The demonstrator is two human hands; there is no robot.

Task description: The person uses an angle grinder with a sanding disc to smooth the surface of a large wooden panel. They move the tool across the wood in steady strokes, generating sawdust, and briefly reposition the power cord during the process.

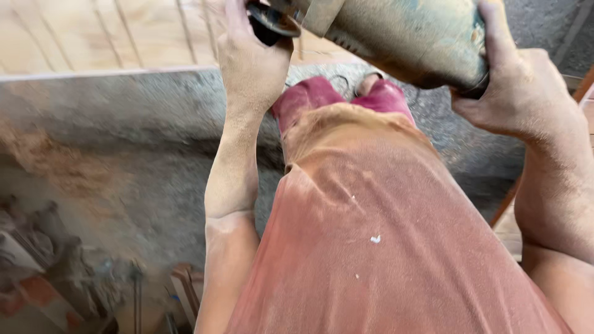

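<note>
A dusty green power grinder [408, 37] is held up near the top of the view, over my sawdust-covered reddish shirt. My right hand [520, 86] grips the rear body of the tool. My left hand [250, 59] is closed around the black side handle at the tool's front end. Both forearms are coated in fine sawdust. The working end of the grinder is cut off by the top edge of the picture.
A pale wooden panel [93, 34] lies at the top left. Below it is a grey concrete floor [136, 124] with a patch of sawdust. Blurred tools and clutter [55, 260] sit at the bottom left. A wooden edge [585, 93] shows at the right.
</note>
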